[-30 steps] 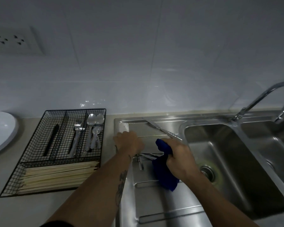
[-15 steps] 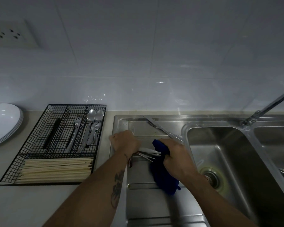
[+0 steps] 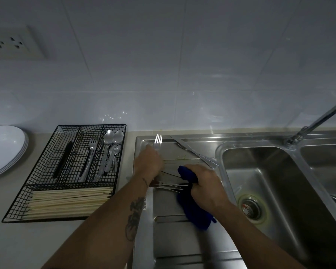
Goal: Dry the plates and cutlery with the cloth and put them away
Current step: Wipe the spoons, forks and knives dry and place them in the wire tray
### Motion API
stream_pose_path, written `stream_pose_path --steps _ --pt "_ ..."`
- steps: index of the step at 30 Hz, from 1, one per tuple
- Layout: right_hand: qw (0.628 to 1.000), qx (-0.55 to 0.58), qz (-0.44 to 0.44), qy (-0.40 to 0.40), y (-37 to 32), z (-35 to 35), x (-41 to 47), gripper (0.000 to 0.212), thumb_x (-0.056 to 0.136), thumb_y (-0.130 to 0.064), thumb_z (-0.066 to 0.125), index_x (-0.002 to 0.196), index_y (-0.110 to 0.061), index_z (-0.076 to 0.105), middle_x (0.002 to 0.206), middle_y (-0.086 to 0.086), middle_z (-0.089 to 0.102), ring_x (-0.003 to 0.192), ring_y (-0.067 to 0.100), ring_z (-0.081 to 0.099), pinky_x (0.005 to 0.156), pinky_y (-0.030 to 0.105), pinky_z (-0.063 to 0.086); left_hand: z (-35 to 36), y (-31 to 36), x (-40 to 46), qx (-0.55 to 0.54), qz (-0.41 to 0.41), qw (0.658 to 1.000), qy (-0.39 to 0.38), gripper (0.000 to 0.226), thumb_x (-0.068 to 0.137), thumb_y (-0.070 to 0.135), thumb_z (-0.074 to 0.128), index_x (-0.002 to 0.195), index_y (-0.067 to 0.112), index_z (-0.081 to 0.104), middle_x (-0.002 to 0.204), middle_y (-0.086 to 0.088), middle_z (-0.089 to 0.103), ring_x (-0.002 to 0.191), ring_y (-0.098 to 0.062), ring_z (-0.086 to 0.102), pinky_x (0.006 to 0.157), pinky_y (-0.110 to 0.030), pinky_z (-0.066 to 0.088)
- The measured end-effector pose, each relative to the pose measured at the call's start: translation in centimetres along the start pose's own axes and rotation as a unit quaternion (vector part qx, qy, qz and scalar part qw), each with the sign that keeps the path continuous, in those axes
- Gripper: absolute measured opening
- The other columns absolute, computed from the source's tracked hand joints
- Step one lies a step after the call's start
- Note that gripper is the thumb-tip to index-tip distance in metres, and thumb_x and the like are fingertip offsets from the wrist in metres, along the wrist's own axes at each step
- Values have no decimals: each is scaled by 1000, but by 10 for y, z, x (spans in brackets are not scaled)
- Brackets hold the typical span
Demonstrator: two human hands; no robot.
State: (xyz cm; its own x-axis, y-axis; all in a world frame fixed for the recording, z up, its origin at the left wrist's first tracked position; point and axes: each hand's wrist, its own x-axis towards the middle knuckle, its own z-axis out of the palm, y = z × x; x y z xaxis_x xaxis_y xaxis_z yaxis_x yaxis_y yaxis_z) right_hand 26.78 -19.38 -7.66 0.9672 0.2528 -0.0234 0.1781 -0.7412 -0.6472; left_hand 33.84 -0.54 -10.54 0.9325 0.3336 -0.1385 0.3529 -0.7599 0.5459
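Note:
My left hand (image 3: 147,163) grips a silver fork (image 3: 158,141) whose tines stick up past my knuckles, over the steel draining board (image 3: 175,237). My right hand (image 3: 206,185) holds a blue cloth (image 3: 196,212) bunched against the handles of several pieces of cutlery (image 3: 170,186) lying on the board between my hands. A black wire cutlery basket (image 3: 66,171) stands on the counter to the left with forks, spoons, a dark knife and chopsticks in its compartments. White plates (image 3: 4,150) are stacked at the far left.
A sink bowl (image 3: 275,191) with a drain lies right of the draining board, a second bowl beyond it, and a tap (image 3: 316,121) rises at the right. A long steel utensil (image 3: 194,152) lies diagonally at the board's back. A wall socket (image 3: 12,43) sits upper left.
My left hand has lifted a fork out of the cutlery on the draining board; its tines now stand above my knuckles. The right hand with the cloth has stayed by the remaining cutlery.

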Motion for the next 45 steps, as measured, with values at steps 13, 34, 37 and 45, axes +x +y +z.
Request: stream_pose_path --steps 13,34,37,45 --pt "991 23 -16 129 -23 -22 -6 54 75 2 52 123 -21 65 112 -3 66 99 16 60 85 23 47 -35 16 -15 -113 150 982 -13 30 96 9 47 109 21 72 102 2 70 77 -11 61 62 -19 46" --pt "933 -286 -120 182 -63 -14 -42 70 59 -20 84 126 -17 62 129 -2 63 122 27 55 103 48 41 -124 8 -101 -84 285 952 -69 34 82 -3 60 94 23 78 75 25 62 74 3 61 70 -7 50" --pt "942 -263 -94 188 -68 -11 -47 72 53 -11 84 121 -16 64 119 2 67 113 30 60 95 45 47 -130 -10 -104 -72 295 951 -61 34 80 0 57 91 24 78 81 11 69 79 -10 65 78 -31 58" --pt "944 -241 -107 198 -96 17 -49 61 60 -11 81 118 -16 64 117 2 66 107 26 61 96 41 48 -152 -39 -98 -7 380 923 -54 25 94 8 52 99 20 73 95 8 61 90 -11 56 84 -34 52"
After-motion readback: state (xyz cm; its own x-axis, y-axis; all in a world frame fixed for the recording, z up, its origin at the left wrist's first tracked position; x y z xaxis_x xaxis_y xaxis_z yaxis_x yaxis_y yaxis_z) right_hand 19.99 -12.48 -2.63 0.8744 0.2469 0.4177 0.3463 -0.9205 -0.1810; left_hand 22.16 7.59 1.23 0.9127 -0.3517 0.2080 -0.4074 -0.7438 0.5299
